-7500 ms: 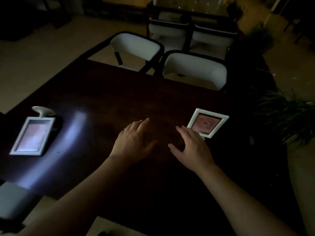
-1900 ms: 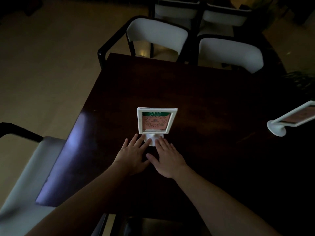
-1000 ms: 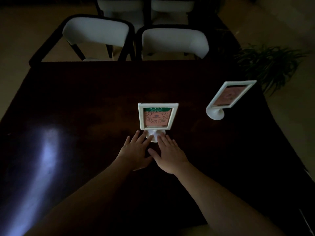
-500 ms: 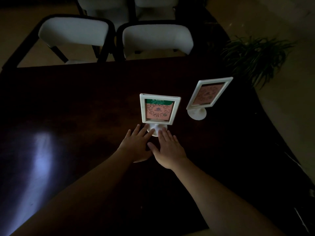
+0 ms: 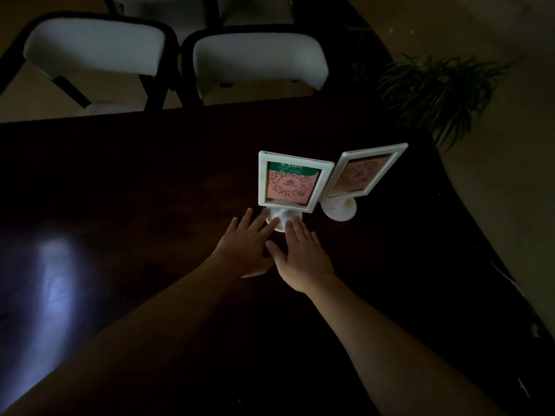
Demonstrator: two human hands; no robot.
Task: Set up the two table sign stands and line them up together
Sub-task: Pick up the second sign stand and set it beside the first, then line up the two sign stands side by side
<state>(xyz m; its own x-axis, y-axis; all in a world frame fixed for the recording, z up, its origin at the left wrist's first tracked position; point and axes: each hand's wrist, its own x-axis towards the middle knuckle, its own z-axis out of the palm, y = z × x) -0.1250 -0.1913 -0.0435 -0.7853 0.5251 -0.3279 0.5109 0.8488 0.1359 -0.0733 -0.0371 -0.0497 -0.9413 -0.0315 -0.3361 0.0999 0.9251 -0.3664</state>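
Fingers of the left hand [image 5: 244, 250] are lying flat and spread on the dark bench [image 5: 120, 190], their tips touching the round white foot of the near sign stand [image 5: 292, 183]; they are pressing, not gripping anything. This stand is standing upright and facing the person. The right hand [image 5: 303, 258] is lying just beside the left, also flat and released, its fingertips on the same foot, probably so that both hands can be sliding the stand without tipping it. Further right, the second sign stand [image 5: 365, 172] is standing close, its frame almost meeting the first one but turned at an angle. It seems the lining-up is not yet finished.
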